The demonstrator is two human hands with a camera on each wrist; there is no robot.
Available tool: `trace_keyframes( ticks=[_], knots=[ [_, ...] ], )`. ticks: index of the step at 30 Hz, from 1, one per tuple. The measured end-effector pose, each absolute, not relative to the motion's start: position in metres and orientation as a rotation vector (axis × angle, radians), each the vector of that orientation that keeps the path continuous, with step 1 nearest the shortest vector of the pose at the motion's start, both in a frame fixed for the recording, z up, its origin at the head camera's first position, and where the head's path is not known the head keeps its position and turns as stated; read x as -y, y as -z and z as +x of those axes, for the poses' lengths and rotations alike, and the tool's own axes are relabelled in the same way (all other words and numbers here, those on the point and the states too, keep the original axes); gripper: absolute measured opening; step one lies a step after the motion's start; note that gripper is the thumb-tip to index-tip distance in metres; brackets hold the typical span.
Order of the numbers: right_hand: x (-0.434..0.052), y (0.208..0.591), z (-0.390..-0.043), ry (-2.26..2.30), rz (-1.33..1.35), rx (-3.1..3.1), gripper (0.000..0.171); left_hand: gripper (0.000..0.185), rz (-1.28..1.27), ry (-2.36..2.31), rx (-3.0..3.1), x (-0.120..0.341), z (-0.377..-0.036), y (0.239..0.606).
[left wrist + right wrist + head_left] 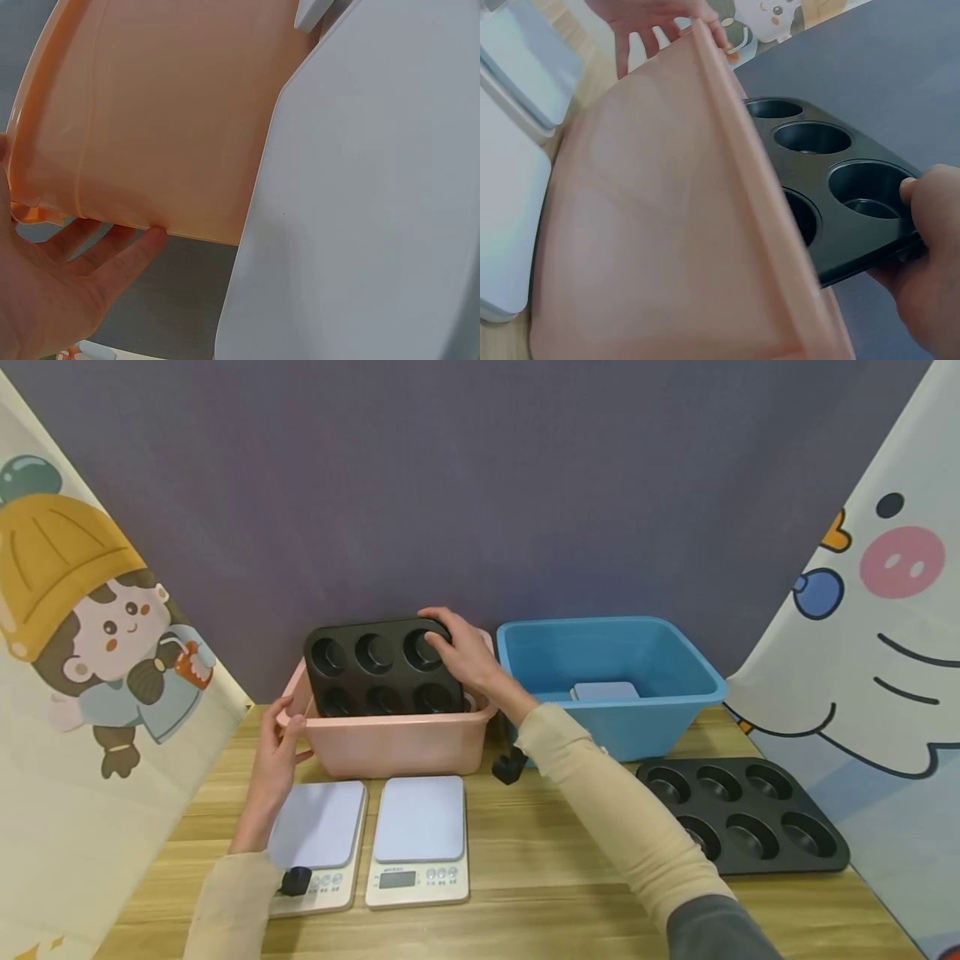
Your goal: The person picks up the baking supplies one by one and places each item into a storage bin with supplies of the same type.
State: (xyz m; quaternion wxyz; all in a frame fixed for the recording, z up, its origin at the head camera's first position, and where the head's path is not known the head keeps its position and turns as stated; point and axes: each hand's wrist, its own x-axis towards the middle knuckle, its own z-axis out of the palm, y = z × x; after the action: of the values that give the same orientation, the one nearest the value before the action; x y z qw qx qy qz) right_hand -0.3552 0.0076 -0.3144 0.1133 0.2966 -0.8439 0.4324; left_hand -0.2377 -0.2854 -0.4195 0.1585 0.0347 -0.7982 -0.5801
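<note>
The right hand point(463, 653) grips a stiff, likely light and slick metal muffin tin point(382, 667) by its corner rim, upright in the pink tub point(397, 742), whose edge the left hand point(276, 758) holds.

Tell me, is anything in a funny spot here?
Yes. One muffin tin stands tilted on edge in the pink tub, gripped by the right hand. The other muffin tin lies flat on the table.

Black six-cup muffin tin point(382, 667) tilted upright in pink plastic tub point(397, 743), on wooden table
</note>
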Motion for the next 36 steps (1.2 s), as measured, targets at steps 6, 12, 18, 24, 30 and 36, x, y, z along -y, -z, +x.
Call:
trace_keyframes(
  ticks=[6,12,18,24,30,36],
  knots=[
    [-0.007,0.327,-0.356,-1.222,0.918,2.578,0.042,0.054,0.086,1.675,2.264,0.285,-0.237,0.419],
    [-0.011,0.33,-0.357,-1.029,0.939,2.678,0.044,0.055,0.085,1.683,2.259,0.286,-0.237,0.419],
    [-0.018,0.326,-0.355,-0.66,0.851,2.798,0.047,0.054,0.09,1.71,2.234,0.286,-0.238,0.42],
    [-0.026,0.334,-0.359,-0.34,0.818,2.836,0.044,0.055,0.096,1.678,2.261,0.286,-0.238,0.421],
    [-0.036,0.337,-0.363,-0.475,0.884,2.789,0.034,0.055,0.102,1.699,2.251,0.286,-0.238,0.42],
    [-0.044,0.333,-0.363,-0.728,0.886,2.782,0.029,0.054,0.091,1.723,2.228,0.285,-0.238,0.419]
  ],
)
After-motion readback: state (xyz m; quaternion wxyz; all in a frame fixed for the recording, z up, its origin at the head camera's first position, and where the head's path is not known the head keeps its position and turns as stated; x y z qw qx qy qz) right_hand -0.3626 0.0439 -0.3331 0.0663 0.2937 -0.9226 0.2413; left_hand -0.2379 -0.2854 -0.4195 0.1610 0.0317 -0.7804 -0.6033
